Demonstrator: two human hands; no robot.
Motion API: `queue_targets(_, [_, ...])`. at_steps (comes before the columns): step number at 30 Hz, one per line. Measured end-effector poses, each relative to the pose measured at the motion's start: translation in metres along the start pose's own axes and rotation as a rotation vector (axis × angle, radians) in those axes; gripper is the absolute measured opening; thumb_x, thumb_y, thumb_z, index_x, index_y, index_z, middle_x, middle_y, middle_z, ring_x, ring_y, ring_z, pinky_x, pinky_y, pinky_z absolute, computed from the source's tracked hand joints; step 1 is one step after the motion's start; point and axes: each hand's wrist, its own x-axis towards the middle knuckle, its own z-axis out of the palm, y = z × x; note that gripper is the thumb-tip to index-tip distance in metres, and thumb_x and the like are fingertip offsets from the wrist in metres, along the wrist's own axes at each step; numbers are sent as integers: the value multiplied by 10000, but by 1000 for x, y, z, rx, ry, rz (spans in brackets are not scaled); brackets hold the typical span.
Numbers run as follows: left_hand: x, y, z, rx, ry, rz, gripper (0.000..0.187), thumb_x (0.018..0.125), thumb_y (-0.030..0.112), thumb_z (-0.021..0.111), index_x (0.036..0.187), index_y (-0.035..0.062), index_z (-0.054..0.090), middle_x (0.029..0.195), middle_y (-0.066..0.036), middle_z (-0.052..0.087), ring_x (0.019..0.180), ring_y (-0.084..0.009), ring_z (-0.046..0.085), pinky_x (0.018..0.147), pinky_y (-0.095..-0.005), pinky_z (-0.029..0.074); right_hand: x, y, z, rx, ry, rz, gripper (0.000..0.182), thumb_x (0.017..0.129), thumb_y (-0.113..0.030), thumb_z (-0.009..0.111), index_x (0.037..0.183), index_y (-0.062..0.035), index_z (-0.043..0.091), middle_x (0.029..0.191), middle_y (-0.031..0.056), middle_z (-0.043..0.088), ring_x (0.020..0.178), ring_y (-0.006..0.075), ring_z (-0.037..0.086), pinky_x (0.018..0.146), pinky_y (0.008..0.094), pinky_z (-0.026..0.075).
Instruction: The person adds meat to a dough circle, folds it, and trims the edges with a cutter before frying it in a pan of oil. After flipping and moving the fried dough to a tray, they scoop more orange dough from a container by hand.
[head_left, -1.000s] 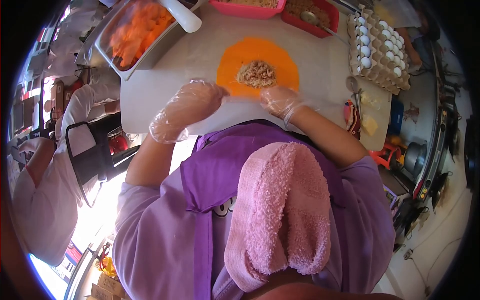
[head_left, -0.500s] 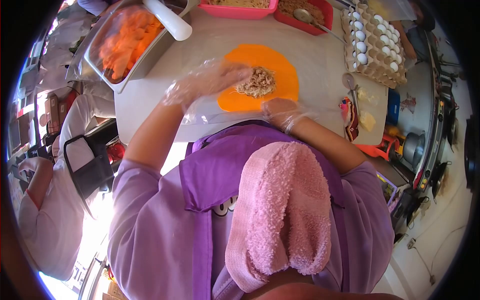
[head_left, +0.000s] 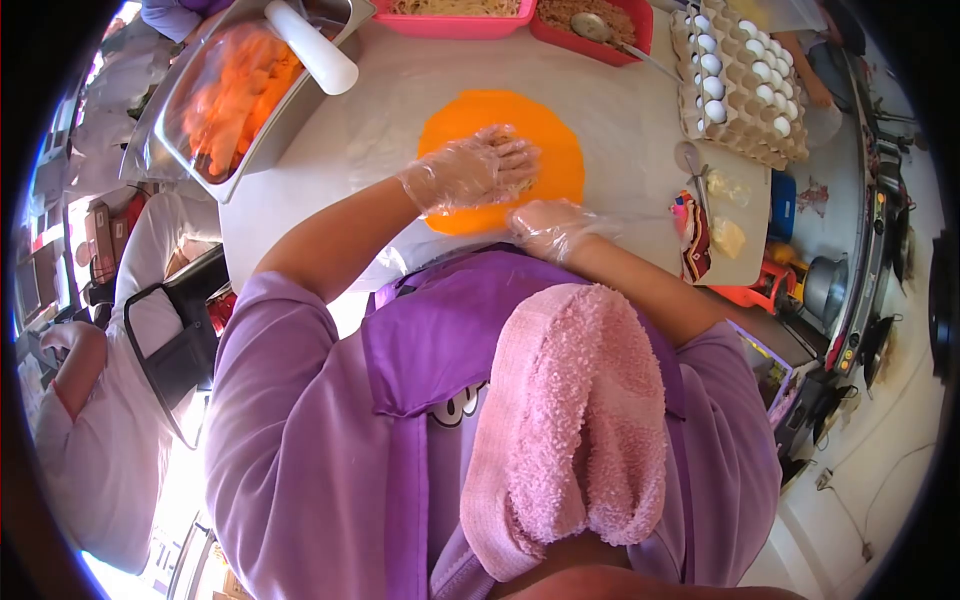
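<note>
The white table [head_left: 625, 120] spreads before you, and on it the orange sheet [head_left: 562, 160] lies flat, near its front edge. Your gloved left hand [head_left: 478, 172] lies over the sheet's middle, fingers outstretched, with no hold on anything that shows. Your gloved right hand [head_left: 548, 228] is curled at the sheet's near edge; I cannot tell whether it pinches anything. A little filling [head_left: 527, 186] shows beside your left fingertips. You seem to be settling it; the next move probably calls for lifting that hand clear.
</note>
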Motion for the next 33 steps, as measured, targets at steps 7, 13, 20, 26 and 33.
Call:
queue_targets(7, [1,-27,-2,-443,114,-235,560,968,445,318,1381,70,367,1444,-157,333,1380,-312,224,1139,-471,68,0,-3,-13,26,-75,4,241,820,-219,483,947,-103,653,1019,170,639,963,364,610,826,452,473])
queue_targets(13, [1,-30,8,-619,31,-256,544,970,434,328,1352,57,409,1355,-146,459,1348,-299,297,1137,-479,76,4,-1,-14,15,-93,-4,248,823,-242,486,948,-112,655,1017,167,640,947,365,615,808,460,478])
queue_targets(20, [2,-29,-1,-589,-32,-162,516,963,432,339,1324,82,449,1290,-134,524,1325,-302,331,1140,-492,64,10,1,-19,11,-95,-43,252,835,-267,484,936,-112,655,996,167,644,929,366,620,789,465,484])
queue_targets(26, [-14,-26,-24,-789,105,-416,499,946,423,399,1331,111,462,1351,-110,477,1289,-370,356,1126,-453,176,37,23,-15,104,-60,-131,256,848,-289,524,905,-73,652,896,179,648,860,356,626,761,444,482])
queue_targets(33, [-67,-37,-86,-652,143,-572,560,921,512,434,1345,146,466,1389,-126,436,1327,-319,323,1119,-418,205,40,11,-88,163,-265,-249,502,804,-107,589,1288,-216,511,1243,80,566,1103,222,535,952,342,407])
